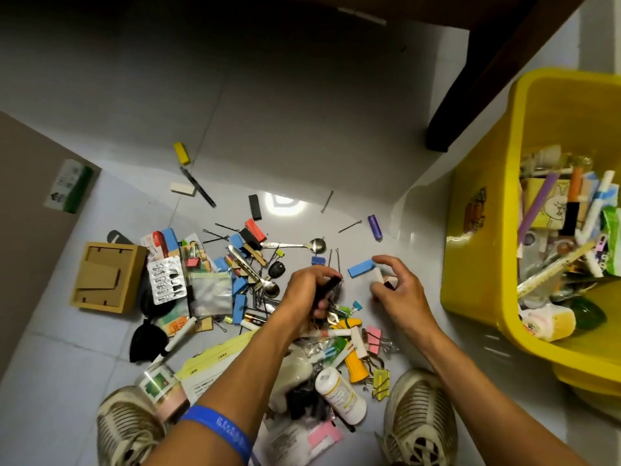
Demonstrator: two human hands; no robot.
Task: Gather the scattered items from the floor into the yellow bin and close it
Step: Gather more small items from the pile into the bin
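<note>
Head view: R hand (395,287) curled round small white block (378,275), blue block (361,268) touching it on L, long axis up-right; L hand (311,290) gripping black stick (327,289); yellow bin (477,264) open, well R, nearer R hand; scattered items (208,274) mostly L

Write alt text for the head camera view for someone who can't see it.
A person's left hand grips a black stick-shaped item and the right hand holds a small white block above a pile of small clutter on a pale tiled floor. A partly filled open yellow plastic bin stands to the right.
</note>
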